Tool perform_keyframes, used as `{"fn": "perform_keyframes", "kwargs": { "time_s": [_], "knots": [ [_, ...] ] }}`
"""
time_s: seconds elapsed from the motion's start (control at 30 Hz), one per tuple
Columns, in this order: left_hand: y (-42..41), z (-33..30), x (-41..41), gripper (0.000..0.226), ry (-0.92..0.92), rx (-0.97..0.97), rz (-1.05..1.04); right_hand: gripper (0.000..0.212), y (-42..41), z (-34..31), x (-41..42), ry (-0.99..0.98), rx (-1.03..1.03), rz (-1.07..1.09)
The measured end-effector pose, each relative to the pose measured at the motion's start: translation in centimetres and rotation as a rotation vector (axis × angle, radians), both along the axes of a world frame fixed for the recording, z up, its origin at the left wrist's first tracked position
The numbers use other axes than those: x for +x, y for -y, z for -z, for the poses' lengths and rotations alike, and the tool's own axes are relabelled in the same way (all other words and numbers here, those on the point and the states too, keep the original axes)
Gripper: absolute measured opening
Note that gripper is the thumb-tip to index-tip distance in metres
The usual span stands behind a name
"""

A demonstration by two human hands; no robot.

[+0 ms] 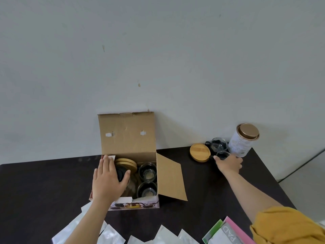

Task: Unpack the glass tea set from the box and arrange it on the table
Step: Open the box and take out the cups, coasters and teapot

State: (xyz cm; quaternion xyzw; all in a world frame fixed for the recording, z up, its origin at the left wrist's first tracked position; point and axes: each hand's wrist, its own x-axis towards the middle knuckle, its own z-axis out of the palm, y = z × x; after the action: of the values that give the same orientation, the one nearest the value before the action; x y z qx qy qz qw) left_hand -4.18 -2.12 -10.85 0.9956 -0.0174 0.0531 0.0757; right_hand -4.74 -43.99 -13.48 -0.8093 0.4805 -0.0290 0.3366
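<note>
Reaching into the box (pixel 130 175), the left hand (pixel 107 180) spreads wide over the glass teapot (pixel 131 186), thumb curled round its dark lid (pixel 121 173); whether it bears weight I cannot tell. The pot looks smooth, brittle and fairly heavy, so a hold under the belly or by the handle seems safer than by the lid. Just beyond the fingers lie bamboo coasters (pixel 126 163); beside the thumb stand two glass cups (pixel 147 170). Well apart, the right hand (pixel 228 163) pinches a light, fragile cup (pixel 223 154) on the table (pixel 202 187), next to a coaster (pixel 200 152).
</note>
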Motion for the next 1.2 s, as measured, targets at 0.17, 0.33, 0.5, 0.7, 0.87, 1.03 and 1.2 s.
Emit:
{"fn": "perform_keyframes", "kwargs": {
  "time_s": [0.17,0.33,0.5,0.7,0.87,1.03,1.2],
  "knots": [
    [0.0,-0.1,-0.1,0.098,-0.007,0.006,-0.003,0.086,-1.1,0.5,-1.8,0.067,-0.175,-0.067],
    [0.2,-0.3,-0.1,0.097,-0.011,0.001,-0.004,0.061,-7.1,0.1,-4.7,0.325,-0.221,-0.440],
    [0.1,-0.3,-0.2,0.098,-0.011,-0.009,-0.007,0.036,-15.6,-2.4,-6.5,0.546,-0.117,-0.790],
    [0.2,-0.5,-0.3,0.098,-0.015,-0.013,-0.007,0.029,-22.2,-6.1,-4.8,0.455,-0.005,-1.136],
    [0.2,-0.4,-0.3,0.097,-0.009,-0.028,-0.009,0.018,-25.3,-7.3,-2.9,0.096,-0.211,-1.271],
    [0.1,-0.3,-0.3,0.098,-0.011,-0.009,-0.008,0.030,-27.1,-7.3,-1.6,-0.309,-0.347,-1.323],
    [0.1,-0.3,-0.2,0.098,-0.009,0.000,-0.003,0.043,-27.8,-6.7,-0.7,-0.507,-0.414,-1.363]
  ]
}}
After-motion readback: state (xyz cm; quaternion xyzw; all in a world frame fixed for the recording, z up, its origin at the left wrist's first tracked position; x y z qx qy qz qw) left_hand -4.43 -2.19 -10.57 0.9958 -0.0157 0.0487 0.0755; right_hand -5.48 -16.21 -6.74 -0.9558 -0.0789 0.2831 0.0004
